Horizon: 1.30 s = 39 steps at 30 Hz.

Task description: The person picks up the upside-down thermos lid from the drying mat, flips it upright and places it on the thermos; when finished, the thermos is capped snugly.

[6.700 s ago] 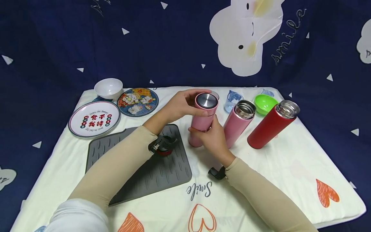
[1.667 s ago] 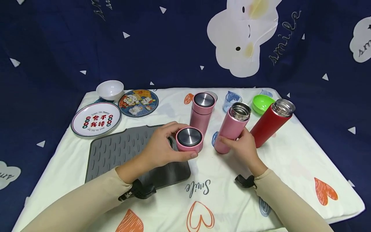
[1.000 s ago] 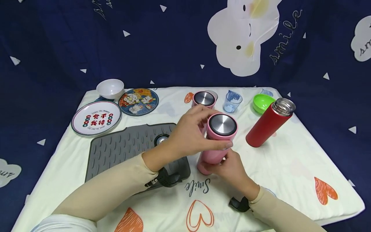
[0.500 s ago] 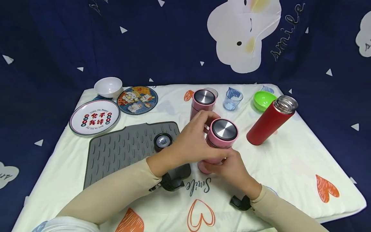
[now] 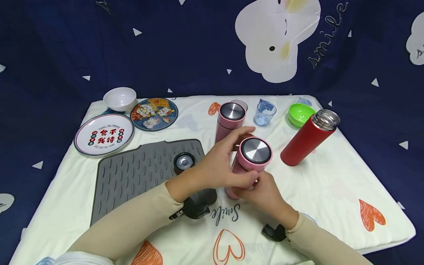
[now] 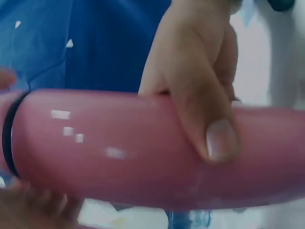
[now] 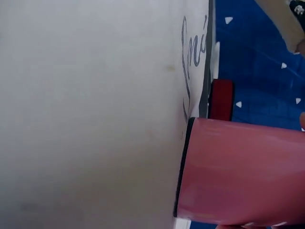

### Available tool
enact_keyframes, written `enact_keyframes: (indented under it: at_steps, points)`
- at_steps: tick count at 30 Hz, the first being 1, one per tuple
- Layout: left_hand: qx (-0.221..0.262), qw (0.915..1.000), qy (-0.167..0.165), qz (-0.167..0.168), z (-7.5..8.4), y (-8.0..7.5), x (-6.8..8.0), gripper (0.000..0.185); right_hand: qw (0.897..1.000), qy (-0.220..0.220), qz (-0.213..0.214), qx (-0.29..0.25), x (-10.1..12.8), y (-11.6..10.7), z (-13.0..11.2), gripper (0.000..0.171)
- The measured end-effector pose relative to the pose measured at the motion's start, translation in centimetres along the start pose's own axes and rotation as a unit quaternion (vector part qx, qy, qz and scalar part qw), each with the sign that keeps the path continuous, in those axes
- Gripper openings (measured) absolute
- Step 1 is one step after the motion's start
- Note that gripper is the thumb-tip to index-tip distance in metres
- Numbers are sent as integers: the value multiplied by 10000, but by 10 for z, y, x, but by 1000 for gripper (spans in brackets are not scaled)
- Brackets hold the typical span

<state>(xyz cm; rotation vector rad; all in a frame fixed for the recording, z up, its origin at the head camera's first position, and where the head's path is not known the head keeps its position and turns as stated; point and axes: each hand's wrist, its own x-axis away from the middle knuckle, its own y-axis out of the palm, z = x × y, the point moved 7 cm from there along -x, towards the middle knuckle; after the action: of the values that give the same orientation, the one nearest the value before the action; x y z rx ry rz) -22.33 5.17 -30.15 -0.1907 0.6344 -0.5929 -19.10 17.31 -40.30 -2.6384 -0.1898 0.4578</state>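
Camera drifted right | pink flask (image 5: 246, 162) seemingly upright | printed tablecloth (image 5: 331, 191), navy backdrop (image 5: 165, 48)

Home setting: cartoon-print tablecloth (image 5: 331, 191), plates (image 5: 103, 134), flasks (image 5: 308, 138).

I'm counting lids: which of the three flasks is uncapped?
The red flask at the right: its steel mouth is bare. Both pink flasks, the rear one and the one held by both hands, wear steel-topped caps.
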Motion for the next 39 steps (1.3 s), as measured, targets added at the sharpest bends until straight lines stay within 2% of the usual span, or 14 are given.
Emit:
enact_keyframes:
  at_steps: [3, 7, 10, 14, 17, 19, 22, 26, 28, 31, 35, 39]
  points:
    - [-165, 9998, -10, 90, 2, -1, 1, 85, 10000, -51, -16, -74, -2, 0, -15, 44]
    - [-48, 9999, -43, 96, 2, -2, -1, 83, 9999, -152, -10, -22, -2, -1, -26, 44]
    - [56, 9999, -116, -32, 2, 0, -1, 86, 9999, -145, -23, 48, -1, -1, -15, 42]
    - [138, 9997, -146, -106, 2, 2, -3, 82, 9999, -119, -100, -13, 0, 0, 3, 43]
    - [158, 9997, -175, -67, 2, 1, -4, 80, 9998, -117, -139, -43, 0, 0, 7, 42]
    - [366, 9991, -189, -75, 2, 0, -4, 79, 9999, -69, -136, -51, -1, 0, 6, 45]
    - [548, 9982, -210, -120, 1, -1, -4, 81, 9999, -45, -145, -10, -2, -1, -4, 48]
    - [369, 9990, -263, -59, 1, -2, -2, 81, 9998, -17, -178, 93, -3, -3, -26, 44]
    - [532, 9982, -281, -90, 1, -1, -1, 78, 9997, 2, -197, 129, -3, -4, -33, 43]
    - [670, 9968, -333, -273, 0, 1, 0, 81, 9996, 96, -212, 133, -3, -3, -25, 46]
    - [413, 9982, -330, -291, -1, 2, -2, 80, 9994, 126, -232, 209, -4, -2, -5, 46]
    - [447, 9981, -276, -313, -2, 3, -5, 79, 9994, 77, -288, 179, -6, -3, 5, 45]
